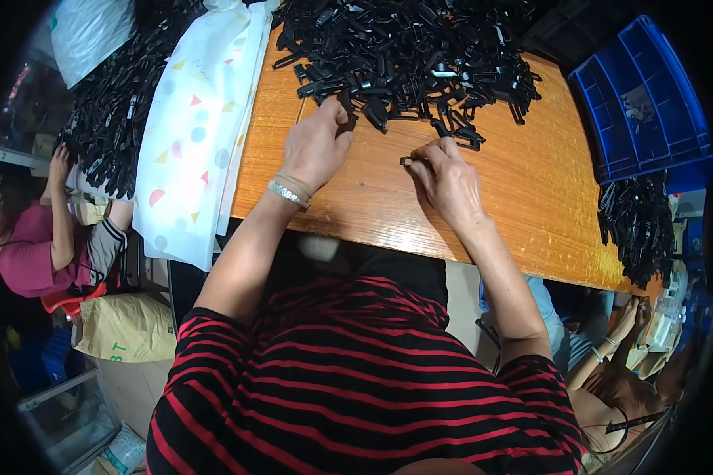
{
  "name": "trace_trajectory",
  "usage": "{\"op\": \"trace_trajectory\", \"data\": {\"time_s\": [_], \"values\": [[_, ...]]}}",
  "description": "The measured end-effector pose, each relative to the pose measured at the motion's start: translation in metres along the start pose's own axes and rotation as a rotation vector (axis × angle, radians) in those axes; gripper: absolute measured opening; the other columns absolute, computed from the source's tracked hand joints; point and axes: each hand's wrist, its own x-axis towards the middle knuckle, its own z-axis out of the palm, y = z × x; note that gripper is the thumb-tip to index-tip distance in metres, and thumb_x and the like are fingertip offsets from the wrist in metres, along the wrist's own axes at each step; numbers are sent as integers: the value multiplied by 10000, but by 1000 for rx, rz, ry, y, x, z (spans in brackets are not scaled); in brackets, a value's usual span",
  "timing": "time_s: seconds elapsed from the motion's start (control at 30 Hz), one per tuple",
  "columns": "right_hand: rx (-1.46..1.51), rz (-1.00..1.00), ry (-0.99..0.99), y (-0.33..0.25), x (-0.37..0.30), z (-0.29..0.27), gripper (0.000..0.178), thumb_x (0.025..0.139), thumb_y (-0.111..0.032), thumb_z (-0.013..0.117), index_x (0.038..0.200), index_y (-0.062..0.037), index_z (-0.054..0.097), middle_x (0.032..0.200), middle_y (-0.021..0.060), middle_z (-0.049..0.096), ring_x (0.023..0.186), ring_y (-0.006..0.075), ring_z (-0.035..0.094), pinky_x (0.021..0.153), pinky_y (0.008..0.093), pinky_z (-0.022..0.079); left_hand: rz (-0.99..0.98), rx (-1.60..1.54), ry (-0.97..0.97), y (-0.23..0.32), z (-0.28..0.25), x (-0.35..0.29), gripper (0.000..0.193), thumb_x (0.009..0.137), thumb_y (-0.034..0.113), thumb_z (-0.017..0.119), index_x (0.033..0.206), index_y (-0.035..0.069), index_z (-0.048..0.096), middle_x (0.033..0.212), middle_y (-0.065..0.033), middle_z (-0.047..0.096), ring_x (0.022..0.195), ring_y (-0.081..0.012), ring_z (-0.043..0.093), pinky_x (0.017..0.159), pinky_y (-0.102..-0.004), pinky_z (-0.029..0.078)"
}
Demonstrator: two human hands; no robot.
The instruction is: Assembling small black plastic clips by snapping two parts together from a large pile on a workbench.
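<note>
A heap of small black plastic parts (404, 55), many of them shaped like narrow clips or loops, covers the far side of the wooden table (372, 206). At the heap's near left edge is my left hand (315, 148), its fingers curled together against the black pieces. What lies between those fingertips is mostly hidden. My right hand (454, 180) is above the table, nearer to me, and pinches a small black plastic part (406, 161) between thumb and fingers. Just beyond its knuckles lie a few loose loop-shaped parts (469, 142).
A white patterned plastic sheet (194, 134) hangs over the table's left edge. Blue bins (642, 103) stand at the right, above another black heap (638, 229). A person in a pink top (36, 245) sits at another black pile on the left; another person's arm (622, 328) shows lower right.
</note>
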Motion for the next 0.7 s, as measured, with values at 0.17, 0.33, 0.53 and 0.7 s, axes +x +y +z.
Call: {"op": "trace_trajectory", "data": {"time_s": [0.17, 0.33, 0.53, 0.7], "values": [[25, -25, -107, -3, -4, -10, 215, 794, -65, 728, 975, 9, 639, 923, 151, 596, 762, 319, 637, 648, 385, 520, -155, -873, -102, -14, -2, -22, 314, 865, 88, 673, 1147, -6, 573, 877, -39, 642, 687, -101, 600, 615, -233, 482], [433, 25, 117, -45, 6, 1, 194, 848, -45, 683, 1016, 28, 622, 886, 93, 603, 669, 142, 593, 609, 253, 473, -253, -1251, -213, 0, -10, -40, 204, 924, 69, 611, 1113, 2, 575, 843, -6, 637, 637, -42, 545, 574, -174, 450], [613, 39, 200, -75, 13, 10, 206, 858, -34, 668, 1049, 22, 616, 911, 70, 593, 674, 93, 582, 598, 227, 458, -203, -1273, -212, 9, -17, -45, 205, 927, 78, 612, 1115, 5, 576, 837, 0, 639, 618, -24, 522, 545, -156, 412], [554, -42, 209, -74, 13, 11, 198, 841, -34, 689, 1024, 11, 629, 894, 74, 590, 668, 110, 588, 595, 230, 460, -140, -1238, -128, 9, -18, -48, 207, 930, 80, 611, 1122, 4, 590, 829, -1, 633, 610, -18, 509, 532, -152, 394]]}}
